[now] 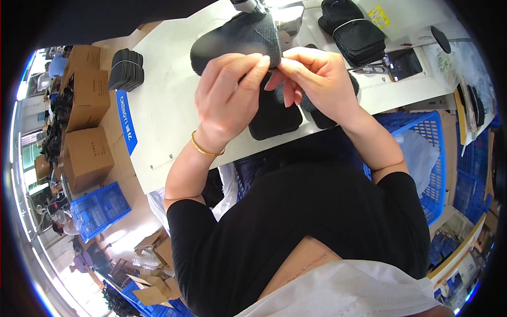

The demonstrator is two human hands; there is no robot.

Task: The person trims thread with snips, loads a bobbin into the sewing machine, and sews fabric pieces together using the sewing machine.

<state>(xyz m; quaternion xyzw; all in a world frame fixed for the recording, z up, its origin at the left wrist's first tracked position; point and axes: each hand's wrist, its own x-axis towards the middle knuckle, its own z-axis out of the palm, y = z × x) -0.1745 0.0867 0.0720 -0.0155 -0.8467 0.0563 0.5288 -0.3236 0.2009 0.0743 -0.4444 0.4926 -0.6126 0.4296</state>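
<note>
A rounded black mesh fabric piece [232, 42] lies on the white table under a metal machine part [248, 5] at the top. My left hand [227, 95] is closed, with thumb and forefinger pinching the near right edge of this piece. Right beside it, my right hand [322, 79] pinches at the same corner with thumb and forefinger, its other fingers curled loosely below. Under my hands lies another black piece [274, 119] at the table's near edge. More dark pieces [323, 119] lie partly hidden behind my right hand.
A banded stack of black mesh pieces [359, 39] lies far right, near metal snips [369, 69] and a dark phone-like slab [404, 63]. Another banded stack [127, 70] sits far left. A blue basket [435, 164] stands at the right; cardboard boxes [87, 100] stand left, beyond the table.
</note>
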